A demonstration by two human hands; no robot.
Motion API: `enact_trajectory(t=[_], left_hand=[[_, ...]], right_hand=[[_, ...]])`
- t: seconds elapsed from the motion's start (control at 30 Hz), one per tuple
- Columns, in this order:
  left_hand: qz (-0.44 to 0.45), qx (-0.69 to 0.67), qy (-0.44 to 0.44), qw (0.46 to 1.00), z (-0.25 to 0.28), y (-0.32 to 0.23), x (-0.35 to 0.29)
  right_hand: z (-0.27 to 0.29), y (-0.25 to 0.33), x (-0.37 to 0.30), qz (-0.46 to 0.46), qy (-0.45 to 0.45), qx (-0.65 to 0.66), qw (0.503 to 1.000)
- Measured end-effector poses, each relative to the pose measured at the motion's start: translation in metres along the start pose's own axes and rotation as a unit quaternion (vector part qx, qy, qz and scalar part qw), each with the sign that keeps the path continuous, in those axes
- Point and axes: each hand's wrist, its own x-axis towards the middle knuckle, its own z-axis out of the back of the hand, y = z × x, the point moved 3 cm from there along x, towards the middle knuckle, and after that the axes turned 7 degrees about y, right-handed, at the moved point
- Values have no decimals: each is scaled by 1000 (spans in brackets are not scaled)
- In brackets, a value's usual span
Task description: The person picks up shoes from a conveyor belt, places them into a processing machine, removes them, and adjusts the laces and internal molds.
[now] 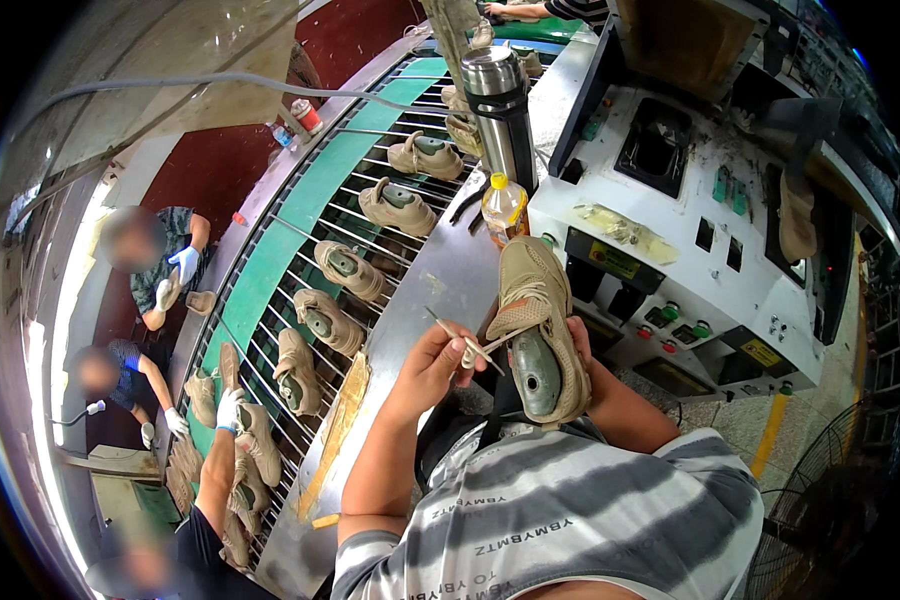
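Observation:
A beige knit sneaker (532, 285) with a grey-green last (537, 375) inside it is held upright before my body, its toe pointing away. My right hand (578, 340) grips the shoe from its right side, and most of the fingers are hidden behind it. Close to the shoe's left side, my left hand (440, 358) is closed in a pinch on the pale shoelace (469, 352), which runs to the shoe's laced front. A thin pointed stick-like piece (443, 322) also passes through these fingers; its exact kind is unclear.
On my left a roller conveyor (275, 265) carries several similar sneakers (345, 270). A steel flask (500, 110) and a yellow-capped bottle (505, 208) stand on the metal ledge (425, 290). A white machine (660, 220) is at right. Several people work across the conveyor; one gloved hand (230, 408) touches a shoe.

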Motion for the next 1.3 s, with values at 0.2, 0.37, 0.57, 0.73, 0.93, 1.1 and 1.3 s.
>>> enact_trajectory(t=[0.2, 0.37, 0.57, 0.73, 0.93, 1.1, 1.3], left_hand=[[74, 137, 118, 981, 19, 6, 28], [127, 254, 173, 943, 21, -10, 57], [108, 2, 150, 983, 19, 12, 99], [133, -29, 162, 977, -4, 4, 121], [216, -56, 175, 959, 17, 34, 145], [202, -112, 159, 960, 30, 75, 146], [178, 121, 1, 977, 77, 147, 115]], right_hand=[[-8, 9, -1, -24, 35, 71, 997], [-10, 19, -5, -36, 38, 43, 998], [-3, 29, -20, -102, -30, 5, 994], [-34, 39, -13, -97, -8, -16, 995], [-16, 44, -30, -129, -59, 18, 990], [21, 51, -29, -63, -32, 3, 998], [-11, 130, -43, 120, -196, -42, 972]])
